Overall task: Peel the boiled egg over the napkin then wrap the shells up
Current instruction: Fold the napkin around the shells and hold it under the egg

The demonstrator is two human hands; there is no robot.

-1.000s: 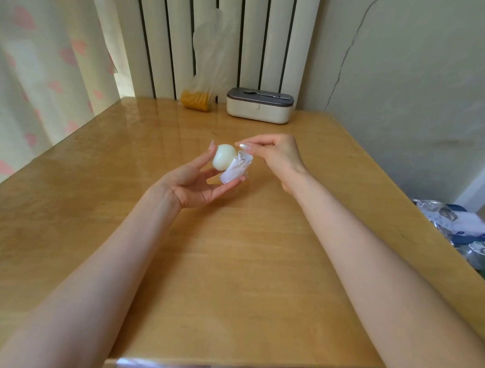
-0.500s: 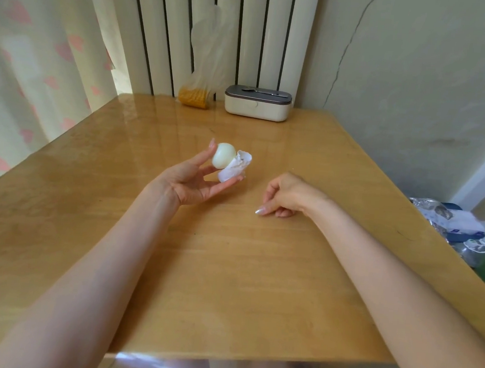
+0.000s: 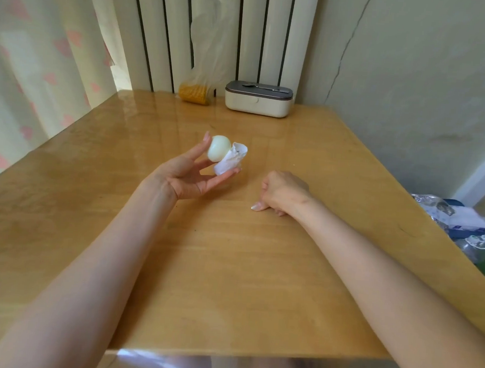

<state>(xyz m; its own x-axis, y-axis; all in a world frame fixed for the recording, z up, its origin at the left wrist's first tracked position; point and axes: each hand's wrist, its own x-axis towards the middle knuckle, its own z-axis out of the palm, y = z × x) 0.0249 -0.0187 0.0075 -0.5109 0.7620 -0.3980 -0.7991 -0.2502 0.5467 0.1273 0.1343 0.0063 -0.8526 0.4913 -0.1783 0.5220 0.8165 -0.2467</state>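
Egg (image 3: 218, 152), peeled and glossy white, sits at the fingertips of the left hand (image 3: 188, 176), raised above the middle of the desk (image 3: 228, 270); touching it at its 3 o'clock is the napkin (image 3: 232, 160), bunched into a small bundle that looks already wrapped around the shells, though the shells themselves are hidden. That left grip is loose and half open, palm up, with egg and napkin pinched only between thumb and fingertips. At 3 o'clock from them, the right hand (image 3: 282, 192) rests on the desk curled into a loose fist, holding nothing visible. The main risk, I judge, is the slippery egg rolling off such a light hold, or the bundle slackening and spilling shell fragments. Open desk lies all around the hands, widest toward 6 o'clock. A white lidded box (image 3: 258, 102) and a plastic bag (image 3: 198, 90) with yellow contents stand at 12 o'clock by the far edge, well apart.
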